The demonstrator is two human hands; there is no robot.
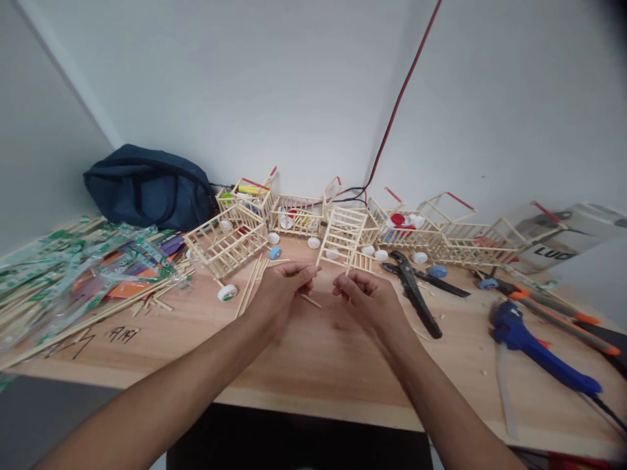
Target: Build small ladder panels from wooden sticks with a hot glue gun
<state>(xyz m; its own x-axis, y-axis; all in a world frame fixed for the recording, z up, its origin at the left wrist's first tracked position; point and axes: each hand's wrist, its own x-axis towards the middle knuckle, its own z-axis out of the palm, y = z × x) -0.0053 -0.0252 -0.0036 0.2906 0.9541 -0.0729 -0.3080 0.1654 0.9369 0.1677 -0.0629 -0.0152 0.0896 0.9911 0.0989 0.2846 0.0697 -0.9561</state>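
My left hand (pixel 287 287) is closed, thumb and forefinger pinching one leg end of a ladder-like wooden stick frame (pixel 345 225). The frame's other leg ends at my right hand (pixel 367 294), whose fingers are closed around that tip. Raised at a tilt, the frame overlaps the small stick carts behind it. A short stick (pixel 311 301) lies on the table beside my left fingers. To the left stands a stick basket cart (pixel 228 241) with a bottle-cap wheel (pixel 227 293). Several cut sticks (pixel 363 262) lie under the frame.
More stick carts with red handles line the wall, one holding bottle caps (pixel 399 220). Black pliers (pixel 414 294) and a blue glue gun (pixel 539 356) lie on the right. Bagged sticks (pixel 63 277) and a dark blue bag (pixel 149 186) occupy the left of the wooden table (pixel 313 385).
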